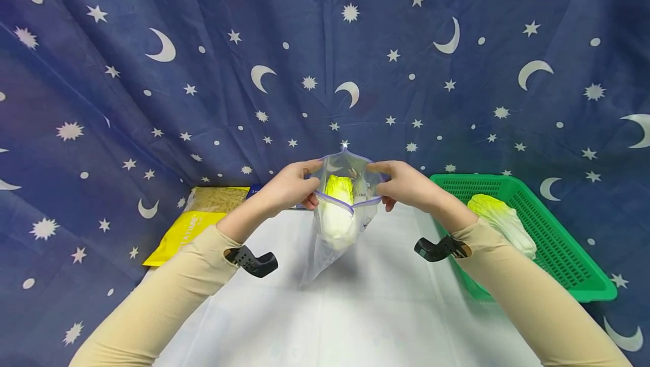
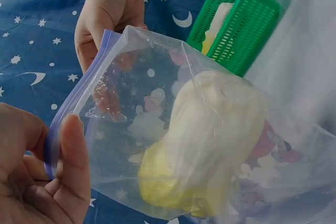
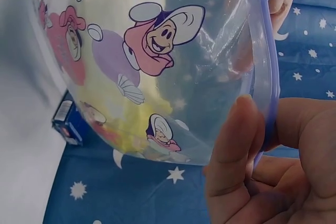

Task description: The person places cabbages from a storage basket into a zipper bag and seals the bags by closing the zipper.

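Both my left hand (image 1: 291, 186) and right hand (image 1: 406, 185) pinch the zip rim of the bag (image 1: 340, 214) above the table (image 1: 355, 310), cabbage (image 1: 339, 212) inside, and I reckon the film's slippery and floppy, bottom-heavy, so the stiffer rim's the spot.

- A cabbage (image 1: 337, 214) sits in the bag (image 1: 339, 226).
- Right of the bag: the basket (image 1: 569, 254), holding another cabbage (image 1: 500, 223).
- Left of the bag: a packet (image 1: 195, 223).
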### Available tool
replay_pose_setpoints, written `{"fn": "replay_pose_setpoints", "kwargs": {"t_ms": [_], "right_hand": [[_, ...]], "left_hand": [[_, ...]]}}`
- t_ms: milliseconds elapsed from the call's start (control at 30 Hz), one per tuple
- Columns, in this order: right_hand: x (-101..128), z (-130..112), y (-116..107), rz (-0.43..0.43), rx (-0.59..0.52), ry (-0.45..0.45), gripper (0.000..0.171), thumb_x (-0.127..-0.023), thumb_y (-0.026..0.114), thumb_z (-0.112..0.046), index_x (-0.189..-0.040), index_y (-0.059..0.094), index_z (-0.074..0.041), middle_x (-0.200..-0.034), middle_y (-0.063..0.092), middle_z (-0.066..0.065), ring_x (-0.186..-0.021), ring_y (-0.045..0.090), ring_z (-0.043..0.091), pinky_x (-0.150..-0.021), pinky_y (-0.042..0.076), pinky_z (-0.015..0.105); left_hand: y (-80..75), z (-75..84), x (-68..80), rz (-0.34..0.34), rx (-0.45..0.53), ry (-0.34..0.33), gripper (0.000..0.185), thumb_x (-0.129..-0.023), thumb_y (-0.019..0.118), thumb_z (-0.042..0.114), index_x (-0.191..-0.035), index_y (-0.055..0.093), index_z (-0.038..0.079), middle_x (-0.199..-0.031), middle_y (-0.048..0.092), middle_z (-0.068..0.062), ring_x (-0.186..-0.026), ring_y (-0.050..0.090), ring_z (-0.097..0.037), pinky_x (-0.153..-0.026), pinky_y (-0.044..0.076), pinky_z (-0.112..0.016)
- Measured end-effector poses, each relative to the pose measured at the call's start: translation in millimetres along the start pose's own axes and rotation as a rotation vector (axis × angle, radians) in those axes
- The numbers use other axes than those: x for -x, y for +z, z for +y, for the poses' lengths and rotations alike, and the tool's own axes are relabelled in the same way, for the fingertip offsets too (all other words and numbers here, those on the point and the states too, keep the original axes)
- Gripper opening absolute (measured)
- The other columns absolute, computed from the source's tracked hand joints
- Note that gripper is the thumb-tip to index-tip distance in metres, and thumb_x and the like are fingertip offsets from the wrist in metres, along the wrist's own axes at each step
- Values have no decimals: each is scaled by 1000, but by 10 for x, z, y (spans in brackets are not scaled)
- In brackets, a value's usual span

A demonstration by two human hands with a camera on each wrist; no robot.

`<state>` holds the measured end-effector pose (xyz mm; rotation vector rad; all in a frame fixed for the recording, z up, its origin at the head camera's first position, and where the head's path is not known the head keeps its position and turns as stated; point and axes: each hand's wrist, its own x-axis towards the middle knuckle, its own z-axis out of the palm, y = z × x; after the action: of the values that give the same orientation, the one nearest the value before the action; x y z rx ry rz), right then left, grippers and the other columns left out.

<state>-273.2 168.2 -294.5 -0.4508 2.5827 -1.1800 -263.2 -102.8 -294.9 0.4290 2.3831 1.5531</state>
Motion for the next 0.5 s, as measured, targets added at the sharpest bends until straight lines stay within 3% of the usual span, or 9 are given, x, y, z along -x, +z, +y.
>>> {"fn": "replay_pose_setpoints", "kwargs": {"t_ms": [133, 500], "right_hand": [[5, -47, -19, 5, -18, 13, 66, -90, 54, -4, -155, 42, -3, -146, 50, 15, -69, 62, 26, -66, 61, 38], [0, -131, -38, -5, -56, 29, 68, -90, 55, -3, -156, 40, -2, -154, 44, 16, -69, 61, 24, -70, 62, 41]], "left_hand": [[0, 43, 14, 7, -6, 3, 62, -98, 45, 5, -160, 35, 9, -112, 60, -20, -60, 62, -19, -66, 63, -36], [-27, 86, 23, 8, -18, -4, 61, -99, 44, 6, -159, 36, 6, -119, 59, -18, -62, 61, -19, -67, 63, -37]]}}
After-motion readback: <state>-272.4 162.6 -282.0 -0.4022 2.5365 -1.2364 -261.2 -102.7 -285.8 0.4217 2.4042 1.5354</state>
